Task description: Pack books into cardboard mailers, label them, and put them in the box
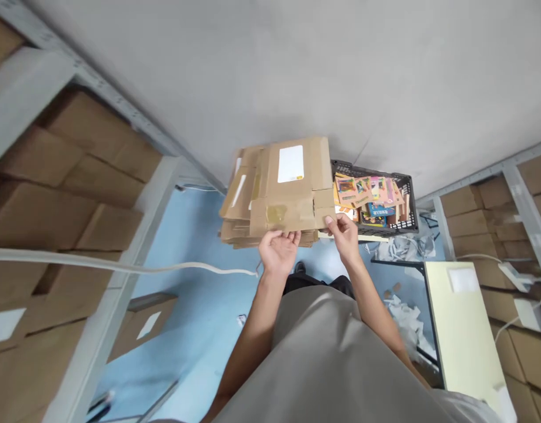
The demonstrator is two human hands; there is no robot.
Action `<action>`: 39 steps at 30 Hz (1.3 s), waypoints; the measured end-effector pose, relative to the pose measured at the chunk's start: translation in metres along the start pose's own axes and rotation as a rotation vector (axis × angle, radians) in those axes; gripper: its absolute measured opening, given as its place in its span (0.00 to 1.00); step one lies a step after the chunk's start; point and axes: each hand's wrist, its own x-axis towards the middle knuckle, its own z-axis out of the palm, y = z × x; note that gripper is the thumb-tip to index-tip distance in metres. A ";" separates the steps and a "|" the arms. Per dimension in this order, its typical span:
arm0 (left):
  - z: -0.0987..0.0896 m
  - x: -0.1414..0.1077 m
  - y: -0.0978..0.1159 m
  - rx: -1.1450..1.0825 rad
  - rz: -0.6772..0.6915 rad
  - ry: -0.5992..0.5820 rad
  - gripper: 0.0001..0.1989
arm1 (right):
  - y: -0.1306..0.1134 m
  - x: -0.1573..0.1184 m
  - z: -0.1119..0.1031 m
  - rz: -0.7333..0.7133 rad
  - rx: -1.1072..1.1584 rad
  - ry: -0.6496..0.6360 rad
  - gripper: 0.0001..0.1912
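A flattened cardboard box [299,202] with a white label and strips of tape lies over a stack of other flattened boxes [241,191]. At its near right corner, my right hand [344,235] pinches a flap between thumb and fingers. My left hand [279,251] is palm up at the near edge, its fingers curled against the cardboard and partly hidden by it. Just right of the boxes stands a black plastic crate [409,205] filled with colourful printed packs [370,191].
Shelves with brown cartons line the left [54,211] and right [467,217]. A white cable [186,267] crosses at left. A carton [142,320] sits on the blue floor. At right are a pale tabletop [456,329], a power strip [517,276] and crumpled white material [407,323].
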 end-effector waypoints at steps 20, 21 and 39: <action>0.113 -0.093 -0.371 0.971 -0.212 -0.721 0.32 | 0.068 -0.177 -0.337 0.125 0.599 0.899 0.32; 0.116 -0.103 -0.396 1.000 -0.222 -0.765 0.33 | 0.074 -0.187 -0.354 0.125 0.629 0.950 0.32; 0.180 -0.136 -0.689 1.366 -0.535 -1.314 0.34 | 0.144 -0.353 -0.655 0.203 0.063 1.684 0.42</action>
